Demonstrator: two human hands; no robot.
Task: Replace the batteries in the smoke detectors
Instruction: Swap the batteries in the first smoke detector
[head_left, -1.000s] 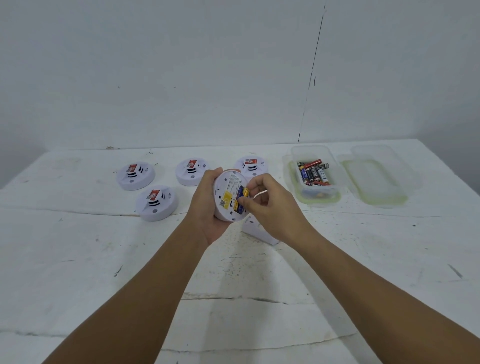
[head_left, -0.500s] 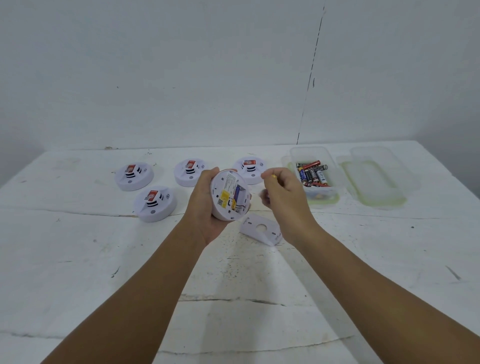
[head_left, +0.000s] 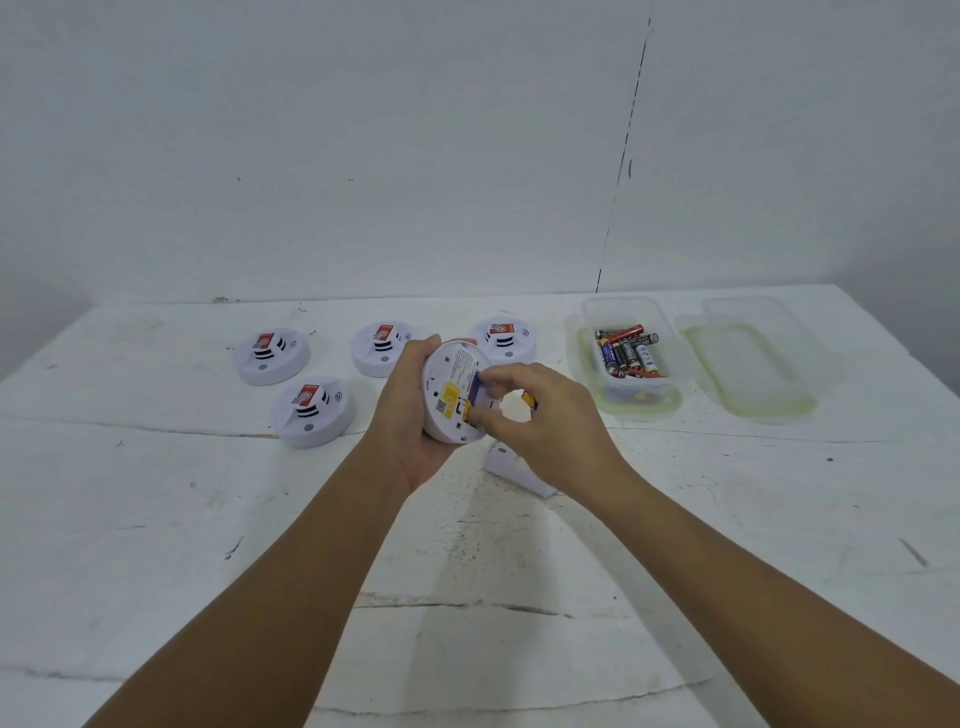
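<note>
My left hand grips a white round smoke detector, tilted so its back faces me. A yellow label and the open battery bay show there. My right hand has its thumb and forefinger at the bay, on a blue and yellow battery that sits in it. A second battery with a yellow end is tucked in the curled fingers of that hand. The detector's loose white back plate lies on the table under my right wrist, partly hidden.
Several more smoke detectors lie face up on the white table, left of and behind my hands. A clear tub with several batteries stands at the right. Its lid lies beside it.
My right hand pulled one battery out of the detector, drew away to the right, and has now come back to the battery bay with that battery still in its fingers.
</note>
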